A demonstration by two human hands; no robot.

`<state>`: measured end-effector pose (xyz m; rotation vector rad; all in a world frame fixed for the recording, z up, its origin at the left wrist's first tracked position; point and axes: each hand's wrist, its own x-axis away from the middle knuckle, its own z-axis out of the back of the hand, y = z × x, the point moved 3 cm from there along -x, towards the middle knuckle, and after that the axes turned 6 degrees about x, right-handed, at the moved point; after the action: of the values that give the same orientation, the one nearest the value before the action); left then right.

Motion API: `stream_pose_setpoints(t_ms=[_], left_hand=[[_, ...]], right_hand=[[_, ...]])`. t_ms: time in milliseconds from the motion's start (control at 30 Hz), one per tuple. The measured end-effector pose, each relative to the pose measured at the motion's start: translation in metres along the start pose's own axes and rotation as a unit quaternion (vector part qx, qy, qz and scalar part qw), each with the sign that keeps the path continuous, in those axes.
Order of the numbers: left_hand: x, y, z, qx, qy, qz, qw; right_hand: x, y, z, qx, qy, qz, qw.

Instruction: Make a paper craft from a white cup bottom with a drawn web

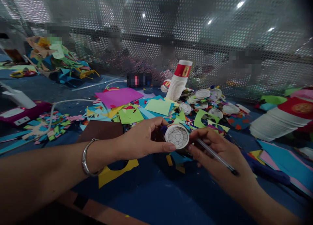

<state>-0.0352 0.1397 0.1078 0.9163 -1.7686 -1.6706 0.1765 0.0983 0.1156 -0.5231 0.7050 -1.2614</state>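
A white round disc (177,136) with a raised rim and a web of dark drawn lines sits in front of me; it looks like a cut-off paper cup bottom. My left hand (149,138) grips it from the left, thumb on the near rim. A clear-barrelled pen (216,156) with a dark end lies across the fingers of my right hand (217,156). That hand's fingertips come up to the disc's right edge; whether they also press on it is hard to tell. Something small and dark blue shows by the left fingers.
Behind the hands lie coloured paper sheets (122,96) and scraps. Several similar discs (202,94) are heaped beyond, beside a leaning paper cup stack (178,80). Another cup stack (281,119) lies tilted at right, near a blue-handled tool (271,171). A purple power strip (24,114) stands left.
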Motion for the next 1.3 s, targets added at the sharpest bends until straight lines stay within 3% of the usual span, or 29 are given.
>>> stream_pose_setpoints(t_ms=[600, 1300], left_hand=[[-0.0023, 0.0005, 0.0040, -0.009, 0.004, -0.011, 1.000], [-0.0016, -0.0067, 0.0024, 0.059, 0.002, 0.046, 0.997]], right_hand=[[0.0009, 0.0011, 0.0006, -0.014, 0.005, 0.001, 1.000], [0.0008, -0.0004, 0.0009, 0.004, 0.009, -0.001, 1.000]])
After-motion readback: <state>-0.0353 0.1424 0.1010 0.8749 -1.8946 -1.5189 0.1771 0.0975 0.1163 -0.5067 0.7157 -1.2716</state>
